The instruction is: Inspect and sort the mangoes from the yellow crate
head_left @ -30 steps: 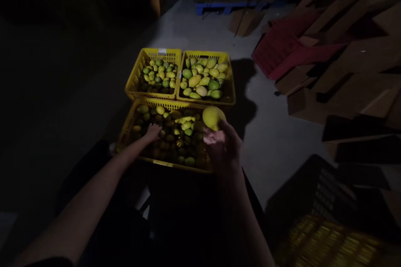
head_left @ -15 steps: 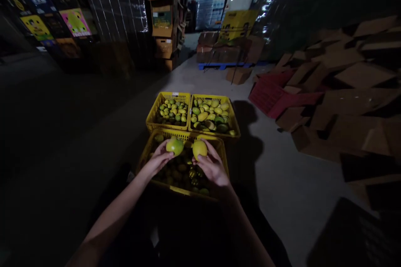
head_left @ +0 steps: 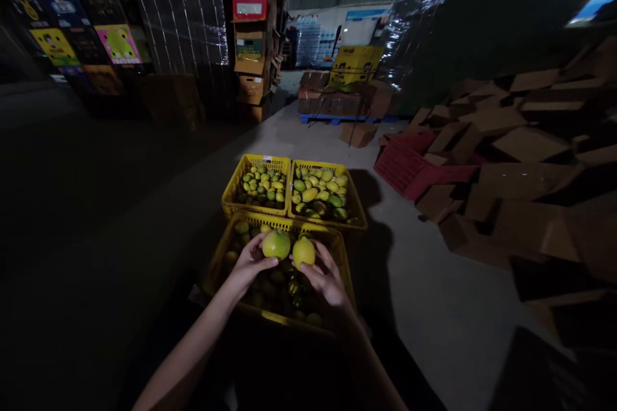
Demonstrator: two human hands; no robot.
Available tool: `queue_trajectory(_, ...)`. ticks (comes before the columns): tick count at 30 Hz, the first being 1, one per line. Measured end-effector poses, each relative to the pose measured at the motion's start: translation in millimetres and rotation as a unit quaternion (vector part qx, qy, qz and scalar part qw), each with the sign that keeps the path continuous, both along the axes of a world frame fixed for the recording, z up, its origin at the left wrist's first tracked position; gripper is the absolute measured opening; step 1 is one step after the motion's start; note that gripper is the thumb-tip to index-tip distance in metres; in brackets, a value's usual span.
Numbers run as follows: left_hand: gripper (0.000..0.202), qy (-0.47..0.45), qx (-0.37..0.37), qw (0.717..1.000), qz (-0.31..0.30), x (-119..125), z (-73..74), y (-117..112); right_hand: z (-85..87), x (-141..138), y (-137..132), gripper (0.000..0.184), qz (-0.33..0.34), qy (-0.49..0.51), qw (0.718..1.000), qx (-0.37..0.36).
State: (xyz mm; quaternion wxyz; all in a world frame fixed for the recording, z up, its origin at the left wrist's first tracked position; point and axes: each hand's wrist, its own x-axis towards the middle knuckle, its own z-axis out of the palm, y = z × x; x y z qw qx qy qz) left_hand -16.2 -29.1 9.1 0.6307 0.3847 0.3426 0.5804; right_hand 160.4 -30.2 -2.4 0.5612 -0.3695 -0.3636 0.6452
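My left hand (head_left: 247, 268) is closed round a green-yellow lemon (head_left: 276, 244). In my right hand (head_left: 330, 280) is a yellower lemon (head_left: 303, 253), gripped between thumb and fingers. Both fruits are held up side by side, slightly apart, over the nearest yellow crate (head_left: 278, 318). More fruit lies inside that crate, mostly in shadow and partly hidden by my hands. Behind it two further yellow crates stand next to each other. Small green and yellow lemons fill part of the left one (head_left: 231, 183); larger ones lie in the right one (head_left: 357, 202).
On the right a heap of flattened cardboard boxes (head_left: 530, 173) surrounds a red plastic crate (head_left: 405, 164). A blue pallet (head_left: 332, 119) with boxes stands further back. A tall stack of cartons (head_left: 250, 45) rises behind the crates. Concrete floor (head_left: 414, 282) lies around them.
The view has tilted up a little, so the scene sits lower. My hands have brought the two lemons closer together, and the left lemon shows a different side.
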Motion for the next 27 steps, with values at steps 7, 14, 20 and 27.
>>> queue_trajectory(7,0.055,-0.049,-0.027,0.998,-0.019,7,-9.5,3,-3.2,-4,1,0.04,-0.009,0.043,0.999,0.001)
queue_trajectory(14,0.054,-0.037,-0.029,0.998,-0.04,12,-14.6,4,-4.3,5,13,0.032,0.011,0.049,0.999,0.019)
queue_trajectory(20,0.04,-0.049,-0.088,0.993,-0.064,-3,-43.2,-21,-9.5,-3,-16,0.029,0.043,-0.118,0.991,0.043)
queue_trajectory(27,0.037,-0.143,-0.192,0.97,-0.04,-31,-69.3,-106,-41.1,9,-109,0.037,-0.073,-0.198,0.974,-0.078)
